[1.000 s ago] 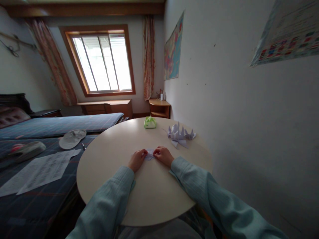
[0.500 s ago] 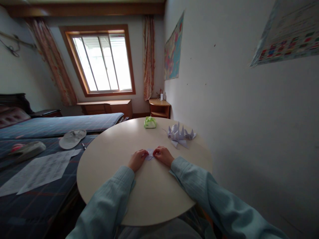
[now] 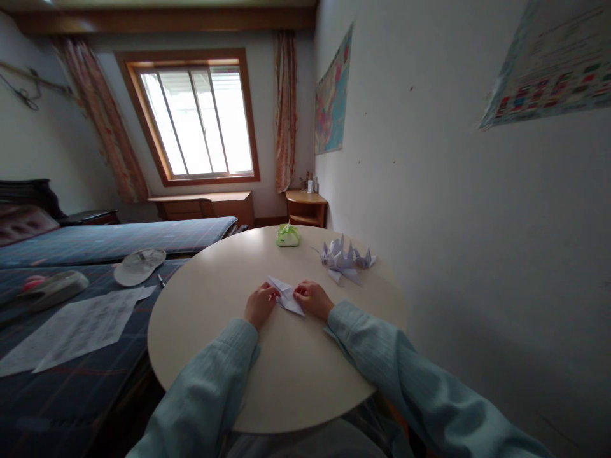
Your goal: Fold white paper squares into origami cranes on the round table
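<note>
The folded paper (image 3: 287, 297) lay well in from every edge of the table (image 3: 200, 318), somewhat closer to the far edge. The left hand (image 3: 260, 305) pinched its left side, the right hand (image 3: 315, 299) its right side. It looked light, thin and easily creased, probably stiffer along the folds; the layered edges seemed best for a gentle fingertip hold.

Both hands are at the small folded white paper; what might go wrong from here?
The small folded white paper lies between the left hand and the right hand, which reach it from opposite sides; uneven pressure might crease it crooked or tear it. The cluster of pointed, folded white paper pieces sits beyond the right hand, so a forward sweep could disturb it.
</note>
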`<state>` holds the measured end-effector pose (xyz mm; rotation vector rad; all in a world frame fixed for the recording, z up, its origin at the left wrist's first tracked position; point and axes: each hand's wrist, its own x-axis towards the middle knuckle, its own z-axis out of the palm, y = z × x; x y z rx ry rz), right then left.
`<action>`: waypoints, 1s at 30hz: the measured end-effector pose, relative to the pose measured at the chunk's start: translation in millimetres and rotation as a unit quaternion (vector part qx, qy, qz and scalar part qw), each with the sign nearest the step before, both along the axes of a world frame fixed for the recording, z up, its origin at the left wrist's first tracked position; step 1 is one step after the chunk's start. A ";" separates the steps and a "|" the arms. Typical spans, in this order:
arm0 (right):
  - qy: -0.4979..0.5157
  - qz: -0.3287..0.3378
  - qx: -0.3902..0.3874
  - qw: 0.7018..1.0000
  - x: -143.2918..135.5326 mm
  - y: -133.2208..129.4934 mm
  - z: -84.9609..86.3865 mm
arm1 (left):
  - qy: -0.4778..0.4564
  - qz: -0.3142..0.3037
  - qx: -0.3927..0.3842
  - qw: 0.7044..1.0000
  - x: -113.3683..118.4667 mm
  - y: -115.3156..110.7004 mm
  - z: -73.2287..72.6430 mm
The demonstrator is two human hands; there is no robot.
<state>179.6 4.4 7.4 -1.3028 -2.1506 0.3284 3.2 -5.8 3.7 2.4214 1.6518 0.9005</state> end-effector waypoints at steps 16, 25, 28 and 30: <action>0.079 0.080 0.063 0.992 -2.3 -3.3 2.5 | 0.002 -0.029 -0.057 0.998 0.1 0.5 0.9; 0.075 0.077 0.051 0.993 -1.4 -0.6 -0.4 | -0.065 -0.094 -0.092 0.989 2.4 1.7 -1.1; 0.045 0.073 0.029 0.996 -1.0 -0.3 -2.3 | -0.052 -0.094 -0.099 0.989 2.9 -0.9 2.5; 0.026 0.070 0.023 0.997 -0.9 -0.2 -2.9 | -0.036 -0.082 -0.095 0.992 3.1 -1.9 4.8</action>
